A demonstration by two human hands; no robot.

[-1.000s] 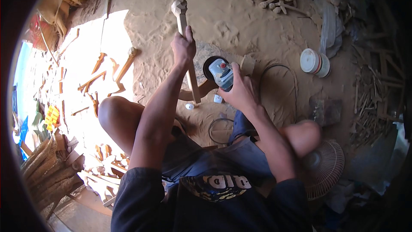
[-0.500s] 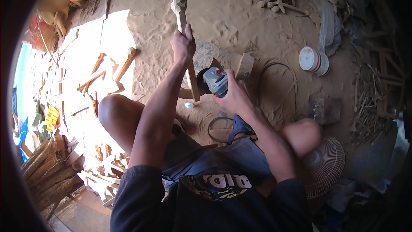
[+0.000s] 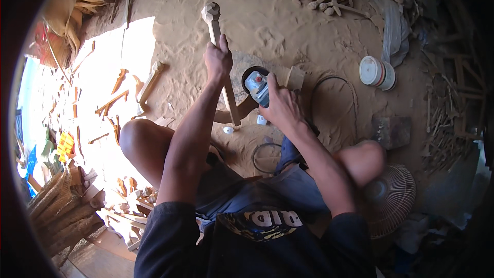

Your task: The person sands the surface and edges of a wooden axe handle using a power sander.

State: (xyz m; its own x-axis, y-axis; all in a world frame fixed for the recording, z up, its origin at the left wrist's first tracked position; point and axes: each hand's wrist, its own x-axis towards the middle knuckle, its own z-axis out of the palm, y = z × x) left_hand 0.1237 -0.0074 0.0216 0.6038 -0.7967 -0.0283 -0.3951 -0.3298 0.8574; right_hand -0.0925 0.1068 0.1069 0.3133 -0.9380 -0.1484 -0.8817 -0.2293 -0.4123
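Your left hand (image 3: pixel 218 63) is gripping the knob-ended wooden bar (image 3: pixel 230 100) (its axis running near to far), your right hand (image 3: pixel 282 104) holding the angle grinder (image 3: pixel 257 87) rightward.

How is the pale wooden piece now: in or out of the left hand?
In: the left hand is wrapped around the pale wooden piece, whose knobbed end shows beyond it.

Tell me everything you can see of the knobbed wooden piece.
The knobbed wooden piece looks like pale, bare wood: a long, flat-sided shaft with a thicker, faceted knob at its far end. The left hand grips the shaft below the knob. It slants slightly, knob toward the top of the view; near its lower end it crosses over a curved wooden piece, and whether they touch is unclear.
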